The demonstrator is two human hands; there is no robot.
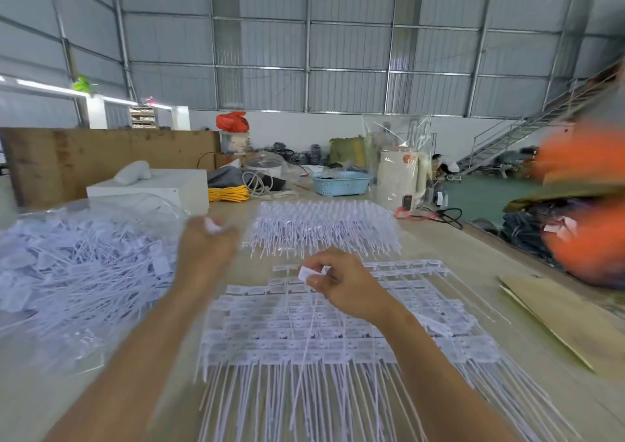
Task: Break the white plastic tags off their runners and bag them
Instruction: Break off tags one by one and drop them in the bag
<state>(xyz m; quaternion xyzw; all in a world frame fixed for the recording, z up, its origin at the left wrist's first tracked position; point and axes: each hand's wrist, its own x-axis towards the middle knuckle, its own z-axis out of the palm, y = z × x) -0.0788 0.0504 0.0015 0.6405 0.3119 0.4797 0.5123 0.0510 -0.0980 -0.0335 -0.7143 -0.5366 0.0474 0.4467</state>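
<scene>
Left hand [206, 242]: small white plastic tags are clenched in it, frame centre-left, beside clear bag of loose tags [77, 272] | Right hand [341, 286]: one white tag [306, 273] is pinched, centre | Runner sheets of white tags [304, 333]: laid flat below on beige table [449, 249]

Two bare forearms reach into view from the bottom edge, one on each side. No sleeves cover them, and no watch, bracelet or glove shows on either wrist. The left hand [206, 245] is blurred, so its fingers cannot be made out clearly. The right hand [341, 286] is sharper, with short, plain, unpainted nails and no rings.
</scene>
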